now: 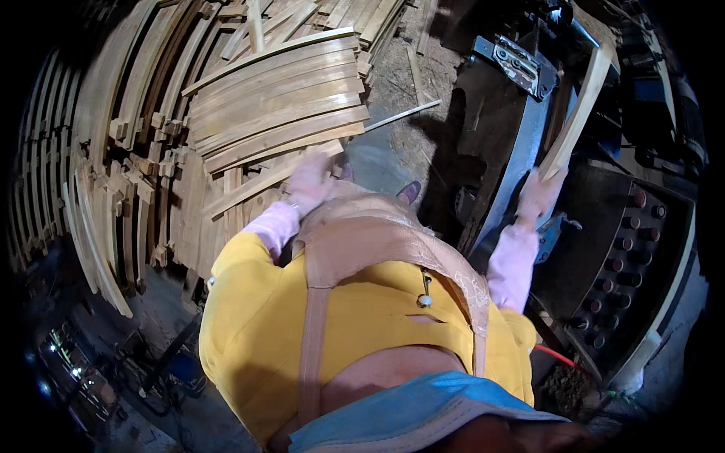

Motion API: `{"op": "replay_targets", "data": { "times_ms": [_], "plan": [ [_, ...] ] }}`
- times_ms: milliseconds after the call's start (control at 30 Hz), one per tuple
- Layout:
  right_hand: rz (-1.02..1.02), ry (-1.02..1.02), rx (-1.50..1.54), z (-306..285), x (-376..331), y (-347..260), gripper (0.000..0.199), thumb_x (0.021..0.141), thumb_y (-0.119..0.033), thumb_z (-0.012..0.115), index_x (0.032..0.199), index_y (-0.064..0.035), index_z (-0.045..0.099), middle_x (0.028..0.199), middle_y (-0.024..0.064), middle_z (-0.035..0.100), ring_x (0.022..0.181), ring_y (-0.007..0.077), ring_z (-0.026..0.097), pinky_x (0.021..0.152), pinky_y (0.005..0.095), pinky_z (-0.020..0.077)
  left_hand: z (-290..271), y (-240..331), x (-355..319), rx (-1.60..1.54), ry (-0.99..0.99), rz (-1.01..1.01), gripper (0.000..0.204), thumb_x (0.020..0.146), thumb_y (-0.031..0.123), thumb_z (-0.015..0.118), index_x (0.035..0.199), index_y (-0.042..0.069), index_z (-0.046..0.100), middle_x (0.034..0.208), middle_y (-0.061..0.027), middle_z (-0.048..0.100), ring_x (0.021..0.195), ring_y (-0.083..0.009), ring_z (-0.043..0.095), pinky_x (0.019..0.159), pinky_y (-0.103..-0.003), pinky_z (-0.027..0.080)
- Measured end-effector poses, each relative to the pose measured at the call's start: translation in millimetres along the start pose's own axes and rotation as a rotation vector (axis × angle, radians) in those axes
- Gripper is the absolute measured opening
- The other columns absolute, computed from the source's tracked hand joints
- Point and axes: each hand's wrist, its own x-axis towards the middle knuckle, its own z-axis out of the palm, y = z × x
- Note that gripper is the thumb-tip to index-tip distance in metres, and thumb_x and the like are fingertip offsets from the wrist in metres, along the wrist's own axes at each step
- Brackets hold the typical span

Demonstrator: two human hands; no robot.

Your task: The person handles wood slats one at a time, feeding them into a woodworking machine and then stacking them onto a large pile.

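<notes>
My right hand (538,200) is closed round the near end of a curved wooden slat (581,113). The slat runs up and away along the machine's metal edge (521,155). On the left, my left hand (308,183) is smeared by motion and its fingers are unclear. It is by the right end of a loose wooden slat (253,183); whether it grips that slat I cannot make out. Just beyond lies a pile of similar, slightly curved slats (279,98), set side by side.
Tall stacks of curved wooden pieces (140,83) fill the left side. A panel with several round buttons (630,249) stands at right, and a metal clamp-like fitting (517,64) sits on the machine. Thin offcuts (402,115) and sawdust lie on the floor near my shoes (408,192).
</notes>
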Motion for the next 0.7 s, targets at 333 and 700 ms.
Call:
{"op": "replay_targets", "data": {
  "times_ms": [333, 700],
  "plan": [
    [0.144, -0.11, -0.279, -58, -206, 107, 0.081, 0.085, -0.032, 0.074, 0.153, -0.0046, 0.042, 0.112, 0.0301, 0.067, 0.104, 0.0491, 0.064, 0.089, 0.0578, 0.0502, -13, -127, -38, 0.518, -0.151, -0.11, 0.067, 0.08, 0.02, 0.074, 0.143, 0.016, 0.054, 0.108, -0.0137, 0.067, 0.106, -0.036, 0.063, 0.093, -0.05, 0.048],
    [0.139, 0.16, -0.048, 11, 15, 14, 0.077, 0.087, -0.037, 0.074, 0.151, -0.0084, 0.042, 0.116, 0.0274, 0.069, 0.105, 0.0492, 0.066, 0.092, 0.0558, 0.0524, -56, -69, 69, 0.481, 0.144, 0.139, 0.068, 0.083, 0.025, 0.073, 0.146, 0.014, 0.052, 0.135, -0.0149, 0.058, 0.124, -0.0349, 0.055, 0.108, -0.049, 0.041]
  ]
}}
